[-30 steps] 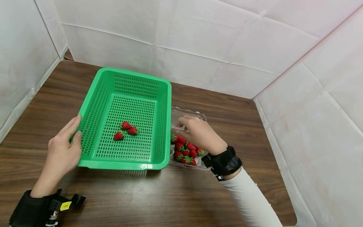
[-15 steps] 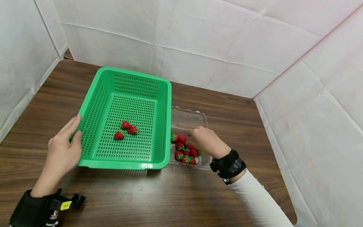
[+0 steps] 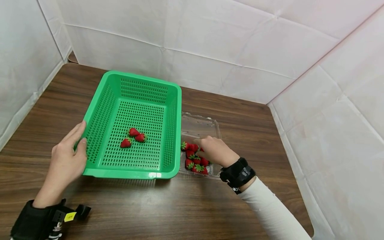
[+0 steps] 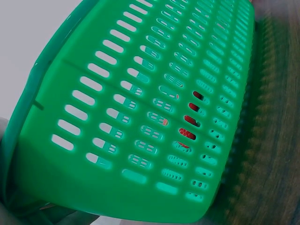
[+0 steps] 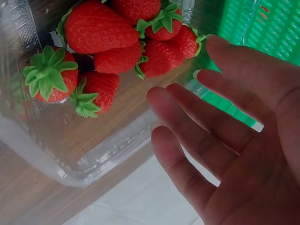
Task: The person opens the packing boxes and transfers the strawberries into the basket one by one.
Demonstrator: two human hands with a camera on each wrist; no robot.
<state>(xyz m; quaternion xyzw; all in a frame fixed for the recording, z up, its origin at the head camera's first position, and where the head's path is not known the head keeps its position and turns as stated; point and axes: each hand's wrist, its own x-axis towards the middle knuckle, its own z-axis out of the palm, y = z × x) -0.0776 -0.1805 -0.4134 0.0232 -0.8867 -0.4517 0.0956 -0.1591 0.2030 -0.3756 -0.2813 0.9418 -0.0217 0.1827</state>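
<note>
The right hand (image 3: pixel 217 151), fingers loosely spread, holds nothing, near the strawberries (image 5: pixel 101 28) in the clear box (image 3: pixel 200 125); the left hand (image 3: pixel 69 155) touches the green basket (image 3: pixel 126 174), its grip unclear. Picking seems the step in hand, calling next for a light pinch. Three berries (image 3: pixel 140 137) lie in the basket.

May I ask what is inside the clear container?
Red strawberries lie in the clear container. In the head view, the right hand and green basket cover parts of it, so I cannot count every berry.
</note>
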